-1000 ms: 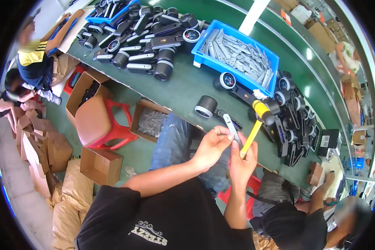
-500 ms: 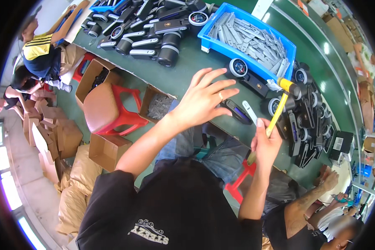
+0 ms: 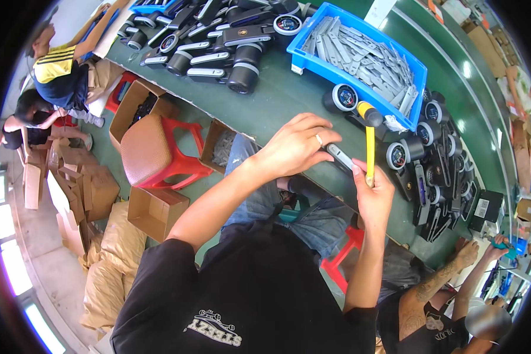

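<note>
Two hands over green surface (image 3: 289,100), left hand (image 3: 295,144) pressing half-hidden grey strip (image 3: 340,157), right hand (image 3: 373,192) gripping yellow mallet (image 3: 370,138), blue bin (image 3: 360,56) beyond.

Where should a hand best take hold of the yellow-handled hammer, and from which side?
Probably on the lower half of the yellow handle of the hammer, coming from below, on the person's side. The handle stands nearly upright in the picture with the black-and-yellow head at the far end near the blue bin, so the near end is free. The right hand grips it there already.
</note>
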`<state>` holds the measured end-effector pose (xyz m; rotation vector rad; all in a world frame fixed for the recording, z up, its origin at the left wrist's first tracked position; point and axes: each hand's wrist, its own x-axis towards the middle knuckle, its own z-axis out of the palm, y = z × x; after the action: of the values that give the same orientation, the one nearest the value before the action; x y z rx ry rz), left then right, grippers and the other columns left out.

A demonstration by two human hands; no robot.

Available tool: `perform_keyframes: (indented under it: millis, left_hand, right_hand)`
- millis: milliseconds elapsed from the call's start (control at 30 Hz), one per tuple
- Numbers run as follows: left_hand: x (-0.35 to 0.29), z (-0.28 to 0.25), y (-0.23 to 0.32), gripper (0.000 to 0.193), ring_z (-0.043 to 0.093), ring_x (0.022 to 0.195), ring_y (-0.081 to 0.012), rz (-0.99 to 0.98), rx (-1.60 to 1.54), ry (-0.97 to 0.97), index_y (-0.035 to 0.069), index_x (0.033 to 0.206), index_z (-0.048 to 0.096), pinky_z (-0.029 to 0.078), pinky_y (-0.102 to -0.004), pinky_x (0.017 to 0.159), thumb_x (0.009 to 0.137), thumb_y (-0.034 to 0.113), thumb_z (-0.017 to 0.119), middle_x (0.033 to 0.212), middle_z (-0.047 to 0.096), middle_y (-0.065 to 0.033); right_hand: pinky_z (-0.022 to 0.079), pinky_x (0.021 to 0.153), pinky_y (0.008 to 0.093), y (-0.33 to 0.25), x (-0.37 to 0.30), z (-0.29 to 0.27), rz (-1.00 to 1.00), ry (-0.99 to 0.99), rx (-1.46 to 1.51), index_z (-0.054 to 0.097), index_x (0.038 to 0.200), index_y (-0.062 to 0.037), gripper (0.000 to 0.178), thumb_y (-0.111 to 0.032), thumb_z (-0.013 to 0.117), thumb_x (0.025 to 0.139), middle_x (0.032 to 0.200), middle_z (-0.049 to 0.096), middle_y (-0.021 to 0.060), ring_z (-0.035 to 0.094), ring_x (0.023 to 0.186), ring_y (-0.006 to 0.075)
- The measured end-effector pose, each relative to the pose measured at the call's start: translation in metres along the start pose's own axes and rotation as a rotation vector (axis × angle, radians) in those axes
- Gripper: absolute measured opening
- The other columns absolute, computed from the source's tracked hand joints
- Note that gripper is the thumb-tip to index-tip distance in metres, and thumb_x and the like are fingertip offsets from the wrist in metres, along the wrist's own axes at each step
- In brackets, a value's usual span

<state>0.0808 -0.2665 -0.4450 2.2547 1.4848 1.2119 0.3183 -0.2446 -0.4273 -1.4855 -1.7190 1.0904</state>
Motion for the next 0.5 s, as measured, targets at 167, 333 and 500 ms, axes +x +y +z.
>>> perform_keyframes:
  millis: [167, 333, 500]
  left_hand:
    - [0.0, -0.001, -0.008, 0.032, 0.066, 0.114, -0.0276, 0.14, -0.008, -0.047, 0.01, 0.108, 0.074, 0.051, -0.0426, 0.099, 0.08, 0.019, 0.087, 0.111, 0.074, -0.0035]
    - [0.003, 0.0, -0.01, 0.028, 0.066, 0.113, -0.0255, 0.135, -0.021, -0.087, 0.01, 0.105, 0.074, 0.049, -0.0411, 0.1, 0.081, 0.017, 0.086, 0.108, 0.074, -0.0008]
    - [0.003, 0.001, -0.01, 0.028, 0.066, 0.112, -0.0249, 0.128, -0.027, -0.091, 0.009, 0.105, 0.074, 0.048, -0.0428, 0.101, 0.081, 0.017, 0.086, 0.108, 0.074, -0.0005]
  right_hand:
    - [0.038, 0.058, 0.028, -0.014, 0.006, -0.008, -0.036, -0.099, -0.13, 0.08, 0.112, -0.0054, 0.019, -0.015, 0.078, 0.096, 0.07, 0.055, 0.0021, 0.045, 0.064, 0.0075]
    - [0.039, 0.052, 0.0287, -0.026, 0.008, -0.012, 0.159, -0.108, -0.187, 0.078, 0.118, -0.0076, 0.027, -0.024, 0.077, 0.097, 0.06, 0.054, 0.0009, 0.047, 0.055, 0.0079]
    - [0.036, 0.038, 0.0242, -0.01, 0.012, -0.013, 0.531, -0.284, 0.378, 0.07, 0.131, -0.0026, 0.037, -0.027, 0.07, 0.103, 0.066, 0.067, 0.0048, 0.052, 0.042, 0.0072]
